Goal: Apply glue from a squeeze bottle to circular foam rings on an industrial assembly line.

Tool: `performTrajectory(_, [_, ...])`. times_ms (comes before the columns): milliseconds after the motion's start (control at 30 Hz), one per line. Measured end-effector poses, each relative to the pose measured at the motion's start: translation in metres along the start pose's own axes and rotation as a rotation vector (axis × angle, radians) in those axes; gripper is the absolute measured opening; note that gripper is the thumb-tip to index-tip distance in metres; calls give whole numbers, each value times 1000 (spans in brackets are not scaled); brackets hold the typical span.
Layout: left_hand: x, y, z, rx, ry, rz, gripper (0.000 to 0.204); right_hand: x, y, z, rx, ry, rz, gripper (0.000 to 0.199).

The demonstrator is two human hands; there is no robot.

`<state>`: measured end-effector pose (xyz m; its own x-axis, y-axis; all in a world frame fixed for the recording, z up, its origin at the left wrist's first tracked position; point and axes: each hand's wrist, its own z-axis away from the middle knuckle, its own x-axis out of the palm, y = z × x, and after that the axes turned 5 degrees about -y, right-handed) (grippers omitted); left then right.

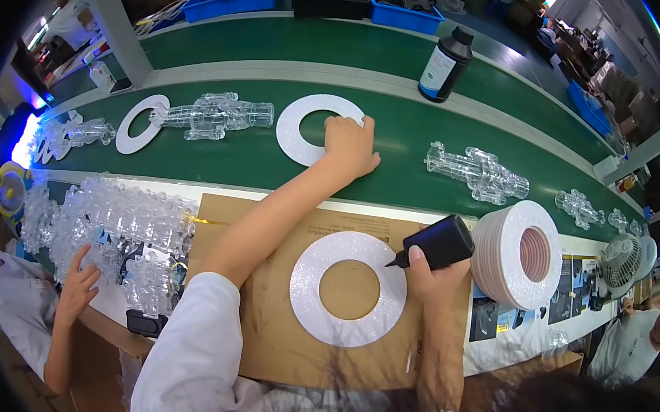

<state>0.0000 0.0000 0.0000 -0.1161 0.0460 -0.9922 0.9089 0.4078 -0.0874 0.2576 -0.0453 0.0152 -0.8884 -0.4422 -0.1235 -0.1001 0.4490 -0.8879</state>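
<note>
I see the right hand (432, 282) clasping the bottle (445, 241) but can't tell if the left hand (349, 146) grips the ring (291, 129), probably light, stiff, best pinched at its rim.

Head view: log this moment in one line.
left hand: over upper white ring; right hand: holding black bottle; nozzle: at lower white ring on cardboard

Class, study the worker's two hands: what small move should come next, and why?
Probably, the left hand should lift away from the touched white ring: that seems to lie flat on the green surface, while the right hand holds the black bottle with its nozzle over the nearer white ring, which a free hand could steady.
</note>
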Motion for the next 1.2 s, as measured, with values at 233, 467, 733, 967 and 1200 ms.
performTrajectory(233, [8,-6,-8,-40,2,18,59,-7,1,0,72,-128,36,43])
performTrajectory(467, [-1,-13,-10,-70,-61,-28,64,-5,0,3,112,-91,-11,48])
performTrajectory(733, [-85,45,46,690,290,1006,31,-41,-36,-7,247,-206,-32,43])
performTrajectory(967, [-101,90,120,1069,253,1356,30,-9,-56,51,184,-222,327,48])
performTrajectory(1200, [-107,91,156,1236,309,988,25,14,-21,124,562,513,-915,42])
